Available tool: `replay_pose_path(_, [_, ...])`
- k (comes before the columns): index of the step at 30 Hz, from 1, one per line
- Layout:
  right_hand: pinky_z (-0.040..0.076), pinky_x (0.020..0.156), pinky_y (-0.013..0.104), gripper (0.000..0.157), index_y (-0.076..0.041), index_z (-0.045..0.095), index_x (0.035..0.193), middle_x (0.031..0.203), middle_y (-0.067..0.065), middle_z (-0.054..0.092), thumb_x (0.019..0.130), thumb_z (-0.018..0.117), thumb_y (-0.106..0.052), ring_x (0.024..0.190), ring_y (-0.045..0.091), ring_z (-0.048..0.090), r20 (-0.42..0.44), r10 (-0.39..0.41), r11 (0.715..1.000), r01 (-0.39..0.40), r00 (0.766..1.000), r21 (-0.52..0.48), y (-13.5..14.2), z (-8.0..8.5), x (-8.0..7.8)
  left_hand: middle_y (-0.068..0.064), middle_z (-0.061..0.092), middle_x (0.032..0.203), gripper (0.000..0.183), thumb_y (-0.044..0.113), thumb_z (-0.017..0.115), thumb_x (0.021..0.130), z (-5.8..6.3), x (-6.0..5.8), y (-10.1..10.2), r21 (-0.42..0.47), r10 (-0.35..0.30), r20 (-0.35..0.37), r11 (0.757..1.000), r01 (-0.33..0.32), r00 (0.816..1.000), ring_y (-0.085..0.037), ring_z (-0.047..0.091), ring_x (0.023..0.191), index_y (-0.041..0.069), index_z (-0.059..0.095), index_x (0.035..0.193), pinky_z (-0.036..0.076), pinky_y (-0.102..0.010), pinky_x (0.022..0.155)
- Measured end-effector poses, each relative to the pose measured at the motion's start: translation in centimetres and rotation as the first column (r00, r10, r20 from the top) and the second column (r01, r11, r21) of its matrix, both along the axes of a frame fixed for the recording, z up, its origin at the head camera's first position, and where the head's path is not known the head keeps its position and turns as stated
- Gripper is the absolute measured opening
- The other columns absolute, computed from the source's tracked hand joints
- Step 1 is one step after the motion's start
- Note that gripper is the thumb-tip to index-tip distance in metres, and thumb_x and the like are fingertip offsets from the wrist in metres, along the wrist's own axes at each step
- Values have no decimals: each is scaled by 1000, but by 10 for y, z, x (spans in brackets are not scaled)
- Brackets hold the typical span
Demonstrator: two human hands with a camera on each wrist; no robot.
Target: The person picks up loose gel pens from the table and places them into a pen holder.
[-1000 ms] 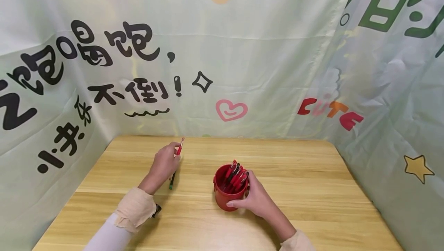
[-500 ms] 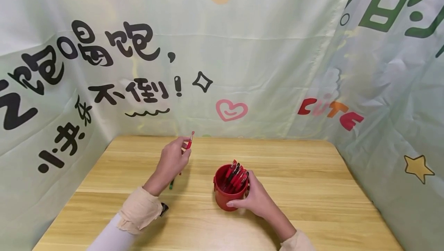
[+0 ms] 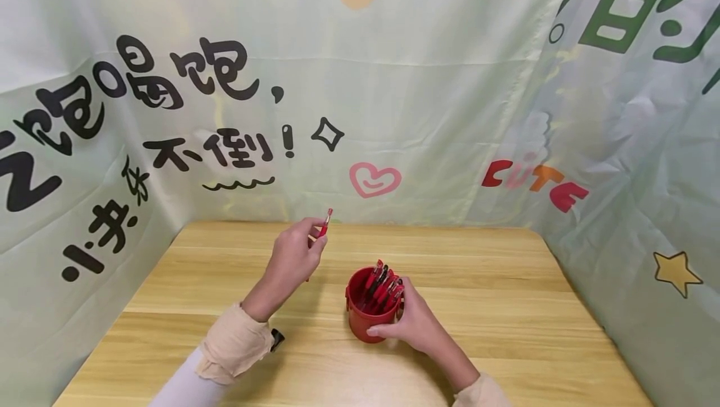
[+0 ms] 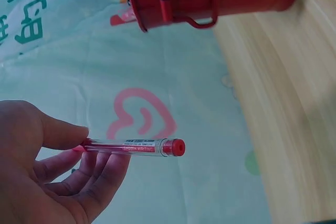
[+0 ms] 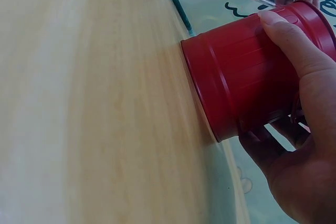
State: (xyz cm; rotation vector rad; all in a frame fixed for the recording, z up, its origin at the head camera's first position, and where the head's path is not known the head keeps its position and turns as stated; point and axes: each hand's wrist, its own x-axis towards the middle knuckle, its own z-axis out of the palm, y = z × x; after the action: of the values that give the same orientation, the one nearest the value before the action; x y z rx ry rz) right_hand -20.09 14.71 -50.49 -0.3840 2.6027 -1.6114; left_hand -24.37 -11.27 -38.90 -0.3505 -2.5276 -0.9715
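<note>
My left hand (image 3: 289, 260) pinches a red gel pen (image 4: 136, 147) between thumb and fingers, above the table and left of the bucket. The pen has a clear barrel with printed lettering and a red end plug. A red metal bucket (image 3: 360, 322) stands upright on the table, its side handle showing in the left wrist view. Curled round the bucket's right side is my right hand (image 3: 419, 319), thumb across the front. Several red and black pens (image 3: 384, 285) lean inside it towards the right.
A dark pen with a green end (image 5: 181, 11) lies on the table in the right wrist view; the left hand and arm hide it in the head view. Printed fabric walls (image 3: 439, 144) enclose the wooden table (image 3: 495, 307) at the back and sides.
My left hand has moved right and slightly farther back with the red gel pen, closer to the bucket. The green-ended pen has become hidden in the head view. My right hand stays put.
</note>
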Motion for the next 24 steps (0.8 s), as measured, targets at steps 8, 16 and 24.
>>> replay_pose_path(8, [54, 105, 40, 106, -18, 43, 145, 141, 0, 61, 61, 101, -44, 130, 20, 60, -9, 0, 1000, 0, 1000, -3, 0, 0, 0, -6, 74, 93, 26, 9, 72, 96, 11, 11, 15, -1, -53, -57, 999, 53, 997, -14, 68, 72, 7, 71, 122, 54, -21, 55])
replay_pose_path(16, [54, 105, 40, 105, -18, 44, 145, 141, 1, 61, 61, 100, -45, 130, 20, 60, -6, 0, 1000, 0, 1000, -7, 0, 0, 0, -5, 76, 93, 23, 11, 73, 96, 19, 18, 30, -26, -106, -120, 994, 104, 987, -14, 70, 75, 7, 72, 118, 59, -26, 66])
replay_pose_path(24, [54, 104, 36, 103, -19, 45, 143, 139, -2, 63, 60, 101, -45, 127, 16, 62, -15, 7, 1000, -7, 1000, -5, 2, -1, -2, -3, 75, 93, 20, 10, 72, 96, 24, 24, 43, -16, -177, -161, 984, 177, 971, -13, 72, 76, 7, 73, 116, 61, -24, 69])
